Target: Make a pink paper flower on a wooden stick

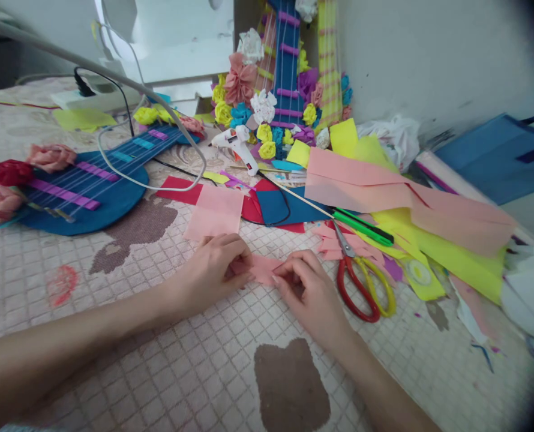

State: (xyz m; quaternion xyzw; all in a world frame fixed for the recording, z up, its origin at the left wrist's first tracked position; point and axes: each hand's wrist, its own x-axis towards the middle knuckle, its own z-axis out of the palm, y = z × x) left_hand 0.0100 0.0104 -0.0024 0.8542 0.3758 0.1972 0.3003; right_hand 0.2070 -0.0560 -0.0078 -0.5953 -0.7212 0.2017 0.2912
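Note:
Between my two hands a small strip of pink crepe-like paper [263, 268] is held just over the tabletop. My left hand [224, 264] pinches its left end, and part of the paper is hidden under the fingers. At the other end, the thumb and forefinger of my right hand [305, 288] grip the strip's edge. A flat pink square sheet [215, 211] lies just beyond my left hand. Scissors [361, 276] with one red and one yellow handle rest right of my right hand, beside several pink cut pieces [332, 240].
A white glue gun [237, 144] with a black cord lies farther back. A green utility knife [361, 227] sits near large pink sheets [384, 192] and yellow ones. At left is a blue paper guitar [87, 186] with paper flowers. Several paper flowers [242, 78] and another blue guitar [287, 72] stand behind.

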